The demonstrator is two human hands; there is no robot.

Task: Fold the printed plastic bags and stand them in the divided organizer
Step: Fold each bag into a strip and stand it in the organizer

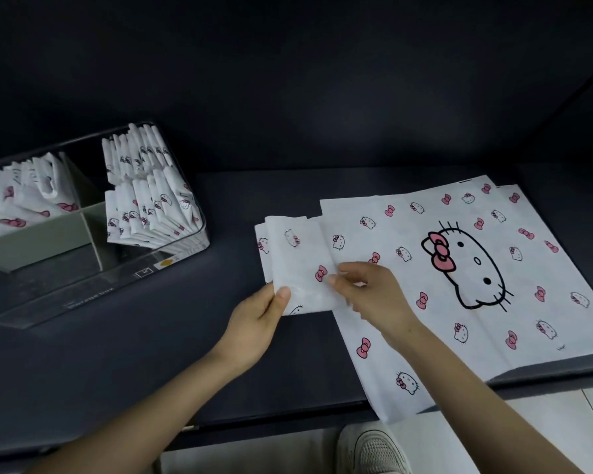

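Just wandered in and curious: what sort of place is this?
Likely a workbench set up for bag folding: a dark table, a clear divided organizer holding folded bags, stacked flat printed bags, and a half-folded bag gripped by left hand and right hand.

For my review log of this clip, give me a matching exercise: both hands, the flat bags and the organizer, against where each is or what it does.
1. left hand
2. right hand
3. flat bags
4. organizer

A. spread on the right side of the table
B. stands at the left, stored bags upright inside
C. holds the near left corner of the folded bag
D. pinches the folded bag's right edge

Pairs: 1-C, 2-D, 3-A, 4-B
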